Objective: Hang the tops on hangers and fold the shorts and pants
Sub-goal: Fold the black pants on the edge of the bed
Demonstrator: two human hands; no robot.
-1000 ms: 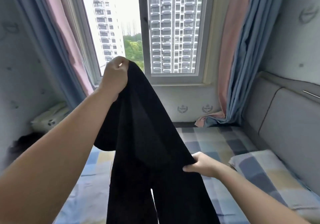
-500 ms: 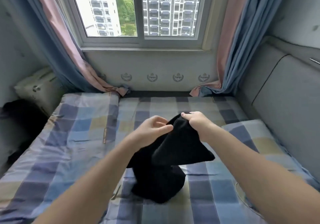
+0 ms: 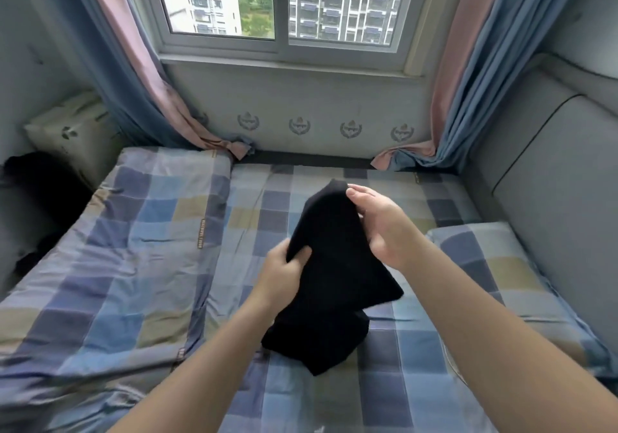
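Black pants hang bunched and partly folded over the middle of the bed, their lower end resting on the checked sheet. My left hand grips the left edge of the fabric, thumb over the cloth. My right hand holds the upper right part near the top fold, fingers curled around it. Both forearms reach in from the bottom of the view.
A checked pillow lies at the right by the grey padded headboard. More dark clothing is piled at the far left beside a pale cushion. Curtains hang at both sides of the window.
The pants were held high and stretched out; now they are lowered onto the bed and bunched. My left hand slid down to the left edge and my view tilted down.
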